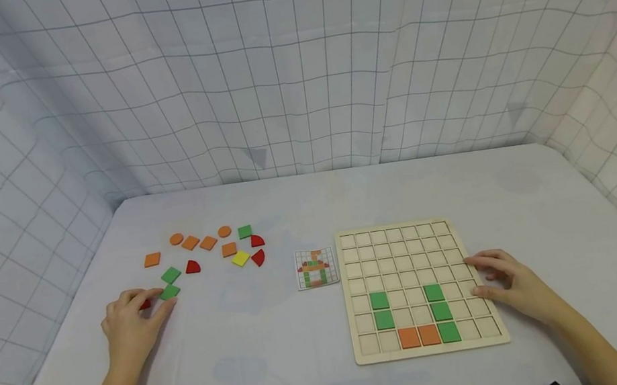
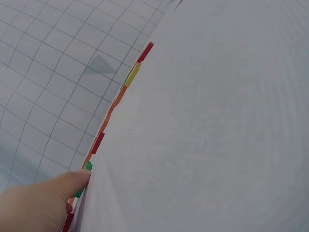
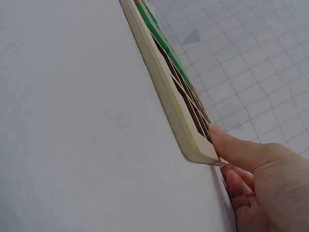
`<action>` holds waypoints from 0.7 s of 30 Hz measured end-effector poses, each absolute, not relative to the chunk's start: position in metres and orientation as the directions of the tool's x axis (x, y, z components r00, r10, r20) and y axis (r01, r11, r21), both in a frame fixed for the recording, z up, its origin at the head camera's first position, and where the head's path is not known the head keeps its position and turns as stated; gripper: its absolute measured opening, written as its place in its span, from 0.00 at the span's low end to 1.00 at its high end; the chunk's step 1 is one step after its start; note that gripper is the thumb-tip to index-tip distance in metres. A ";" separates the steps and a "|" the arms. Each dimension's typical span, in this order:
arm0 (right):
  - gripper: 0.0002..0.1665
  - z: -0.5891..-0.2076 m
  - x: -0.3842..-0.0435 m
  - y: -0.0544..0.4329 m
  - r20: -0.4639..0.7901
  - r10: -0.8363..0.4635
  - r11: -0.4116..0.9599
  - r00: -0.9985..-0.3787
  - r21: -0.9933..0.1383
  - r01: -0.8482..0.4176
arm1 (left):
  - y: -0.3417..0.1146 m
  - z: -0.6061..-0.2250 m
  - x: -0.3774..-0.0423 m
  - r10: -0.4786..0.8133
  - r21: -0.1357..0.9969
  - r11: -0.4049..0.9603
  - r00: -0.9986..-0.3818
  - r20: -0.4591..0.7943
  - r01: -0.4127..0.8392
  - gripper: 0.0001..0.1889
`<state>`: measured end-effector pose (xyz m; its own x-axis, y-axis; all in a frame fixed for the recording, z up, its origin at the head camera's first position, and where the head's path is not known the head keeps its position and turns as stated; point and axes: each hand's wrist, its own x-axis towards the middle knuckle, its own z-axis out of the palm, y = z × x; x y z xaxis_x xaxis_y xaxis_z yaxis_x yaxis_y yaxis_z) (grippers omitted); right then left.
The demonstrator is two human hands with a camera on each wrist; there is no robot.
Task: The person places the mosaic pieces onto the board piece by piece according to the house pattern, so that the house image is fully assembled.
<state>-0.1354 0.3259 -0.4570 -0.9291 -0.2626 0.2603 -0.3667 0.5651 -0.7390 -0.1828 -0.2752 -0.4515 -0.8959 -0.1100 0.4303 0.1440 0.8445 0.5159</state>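
Observation:
On the left of the table, my left hand [image 1: 132,327] has thumb and forefinger at a green square tile [image 1: 170,292], pinching it at its near corner. In the left wrist view the thumb presses against that green tile's edge. A red quarter-round tile [image 1: 145,304] is partly hidden under the fingers. My right hand [image 1: 510,284] holds the right edge of a wooden grid board [image 1: 406,282], thumb on the rim in the right wrist view, other fingers curled beside it. Green tiles [image 1: 434,292] and two orange square tiles [image 1: 409,338] lie in the board's lower cells.
Loose tiles lie scattered at the back left: orange circles [image 1: 224,232], orange squares [image 1: 209,243], a yellow square [image 1: 240,258], red quarter-rounds [image 1: 259,257] and more green squares [image 1: 171,275]. A small pattern card [image 1: 316,268] lies against the board's left side. White gridded curtains [image 1: 291,86] surround the table.

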 end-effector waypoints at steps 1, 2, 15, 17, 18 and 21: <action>0.29 -0.457 -0.135 0.326 0.260 -0.263 0.562 -0.929 -0.741 -0.366 | -0.275 -0.452 -0.183 -0.111 0.518 0.843 -0.897 0.428 0.143 0.14; 0.29 -0.457 -0.135 0.326 0.260 -0.262 0.561 -0.929 -0.743 -0.366 | -0.275 -0.452 -0.183 -0.114 0.523 0.841 -0.900 0.421 0.138 0.14; 0.30 -0.459 -0.137 0.326 0.265 -0.265 0.578 -0.927 -0.726 -0.373 | -0.268 -0.446 -0.185 -0.145 0.603 0.778 -0.882 0.448 0.178 0.14; 0.30 -0.458 -0.136 0.325 0.261 -0.264 0.577 -0.929 -0.729 -0.369 | -0.261 -0.441 -0.186 -0.136 0.615 0.759 -0.872 0.470 0.213 0.14; 0.30 -0.458 -0.136 0.325 0.258 -0.263 0.577 -0.930 -0.730 -0.366 | -0.257 -0.438 -0.186 -0.128 0.618 0.753 -0.870 0.476 0.227 0.15; 0.29 -0.456 -0.135 0.325 0.251 -0.261 0.577 -0.932 -0.733 -0.359 | -0.241 -0.432 -0.186 -0.085 0.609 0.747 -0.870 0.487 0.268 0.15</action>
